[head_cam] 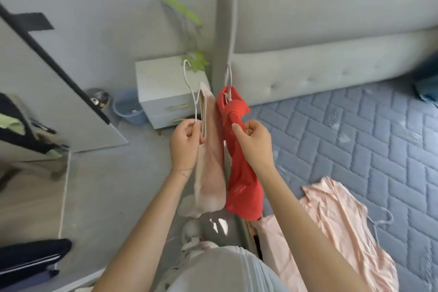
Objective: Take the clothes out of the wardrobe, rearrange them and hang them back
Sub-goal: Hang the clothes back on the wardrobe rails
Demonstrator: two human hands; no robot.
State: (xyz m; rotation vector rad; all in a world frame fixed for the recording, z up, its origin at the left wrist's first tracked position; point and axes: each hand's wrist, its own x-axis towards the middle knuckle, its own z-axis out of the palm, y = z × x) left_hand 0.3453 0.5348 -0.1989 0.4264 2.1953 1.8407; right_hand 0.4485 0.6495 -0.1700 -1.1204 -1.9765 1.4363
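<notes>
My left hand (186, 143) grips the neck of a white wire hanger (191, 87) that carries a pale pink garment (209, 163). My right hand (253, 143) pinches a red garment (241, 180) just below its collar; this one hangs on a second white hanger (229, 78). Both garments hang side by side in front of me, over the gap between floor and bed. A shiny pink satin garment (341, 225) on another hanger lies spread on the blue quilted mattress (355, 130) at lower right.
A white bedside cabinet (166, 92) stands ahead, with a blue bin (129, 109) to its left. The grey padded headboard (320, 31) rises behind the bed. An open wardrobe door (54, 83) is at left, with dark clothes (28, 258) at lower left.
</notes>
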